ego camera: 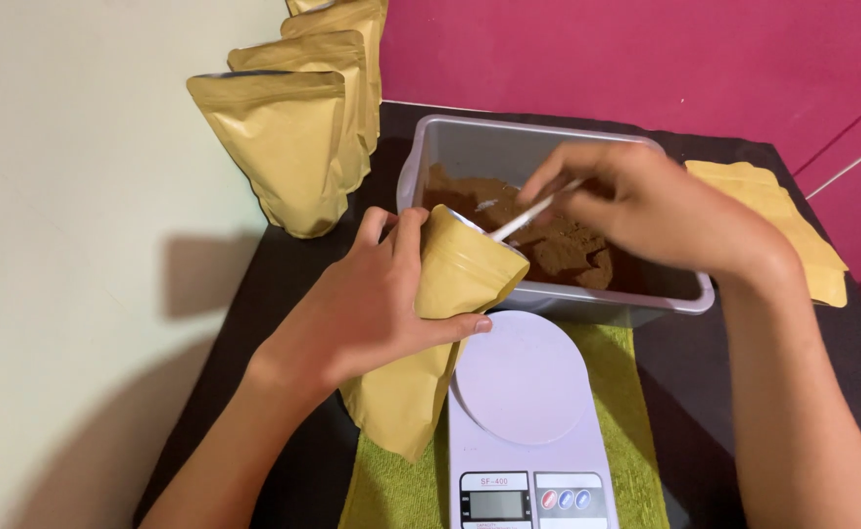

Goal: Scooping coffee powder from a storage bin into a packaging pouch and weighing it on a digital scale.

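My left hand (pixel 367 309) grips a tan paper pouch (pixel 440 323), tilted with its open mouth up toward a clear plastic tub (pixel 470 137). Brown powder (pixel 558 250) fills the tub's bottom. My right hand (pixel 646 211) hovers over the tub and pinches a white spoon handle (pixel 528 216), whose end dips into the pouch's mouth; the spoon's bowl is hidden inside. The pouch's bottom hangs beside a white digital kitchen scale (pixel 524 392) with nothing on its round platform.
Several filled tan pouches (pixel 293 147) stand upright in a row at the back left. A flat stack of empty pouches (pixel 773 211) lies at the right. The scale rests on a green cloth (pixel 636 411) on a dark table (pixel 254 294). A magenta wall rises behind.
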